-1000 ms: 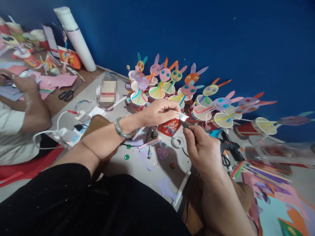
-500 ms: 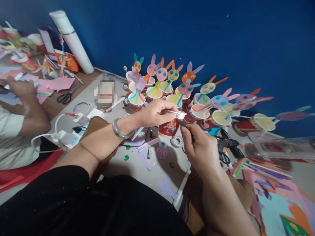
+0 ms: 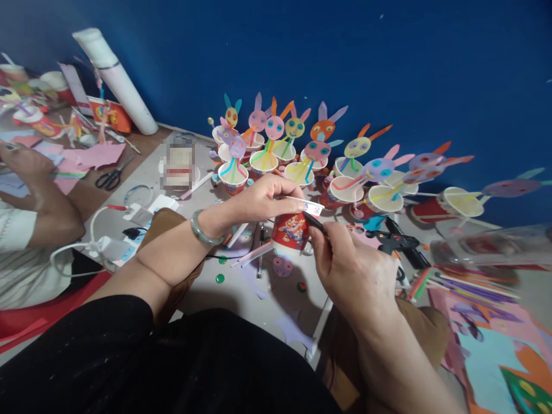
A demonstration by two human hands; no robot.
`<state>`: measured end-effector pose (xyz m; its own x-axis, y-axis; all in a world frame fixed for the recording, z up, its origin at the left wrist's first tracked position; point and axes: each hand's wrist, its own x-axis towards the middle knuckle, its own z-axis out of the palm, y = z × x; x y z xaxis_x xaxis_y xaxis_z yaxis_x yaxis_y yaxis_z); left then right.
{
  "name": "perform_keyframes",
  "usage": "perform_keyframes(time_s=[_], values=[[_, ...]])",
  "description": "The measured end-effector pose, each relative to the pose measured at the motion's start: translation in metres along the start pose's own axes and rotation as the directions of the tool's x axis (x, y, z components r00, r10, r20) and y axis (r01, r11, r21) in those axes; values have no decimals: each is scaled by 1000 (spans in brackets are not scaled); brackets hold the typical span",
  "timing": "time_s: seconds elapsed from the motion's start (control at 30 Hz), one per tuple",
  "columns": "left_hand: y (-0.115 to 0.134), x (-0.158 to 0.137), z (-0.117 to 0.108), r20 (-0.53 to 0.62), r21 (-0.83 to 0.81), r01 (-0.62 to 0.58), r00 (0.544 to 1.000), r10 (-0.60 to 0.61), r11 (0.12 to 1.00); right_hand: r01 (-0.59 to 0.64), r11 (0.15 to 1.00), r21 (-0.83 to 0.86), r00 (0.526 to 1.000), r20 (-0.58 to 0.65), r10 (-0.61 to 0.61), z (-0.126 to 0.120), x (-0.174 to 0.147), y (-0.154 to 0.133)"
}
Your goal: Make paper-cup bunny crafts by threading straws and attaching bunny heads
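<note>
My left hand (image 3: 267, 200) grips the rim of a red printed paper cup (image 3: 290, 234), thumb on the near side of its white lip. Closed round a slim dark tool (image 3: 316, 222), my right hand (image 3: 351, 261) has the tool's tip against the cup just under the rim, on the right side. Whether this tool is a knife or something else I cannot make out. Beneath the cup, a purple paper rabbit face (image 3: 283, 265) lies on the table, with several straws (image 3: 252, 255) and a black pen (image 3: 260, 251) to its left.
Paper cups with rabbit heads on straws (image 3: 264, 162) line the blue wall. A black glue gun (image 3: 397, 243) rests at right, near a pile of straws (image 3: 474, 293) and coloured paper (image 3: 487, 351). Power plugs (image 3: 114, 249), scissors (image 3: 110, 178) and a co-worker's arm (image 3: 56, 201) are at left.
The cup has swung more upright into view and slightly left, showing more of its red printed side. My right hand has shifted slightly, its dark tool still at the rim.
</note>
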<state>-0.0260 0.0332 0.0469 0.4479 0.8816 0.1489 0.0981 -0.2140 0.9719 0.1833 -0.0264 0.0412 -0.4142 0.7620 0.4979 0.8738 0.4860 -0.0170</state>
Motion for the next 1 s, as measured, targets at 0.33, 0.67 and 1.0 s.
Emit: perform_keyframes(time_s=[0.33,0.67,1.0], values=[[1,-1,1,40,-44,32,999,-30,999,16,999,-39,1000,-2,-16,-8,-3,-4],[5,-3,2,55,-21,42,998,-41,999,63,995,-76,997,-31,-66,-7,-3,-3],[10,-5,4,68,-42,21,998,-18,999,89,985,-147,993,-65,-99,-7,-2,-2]])
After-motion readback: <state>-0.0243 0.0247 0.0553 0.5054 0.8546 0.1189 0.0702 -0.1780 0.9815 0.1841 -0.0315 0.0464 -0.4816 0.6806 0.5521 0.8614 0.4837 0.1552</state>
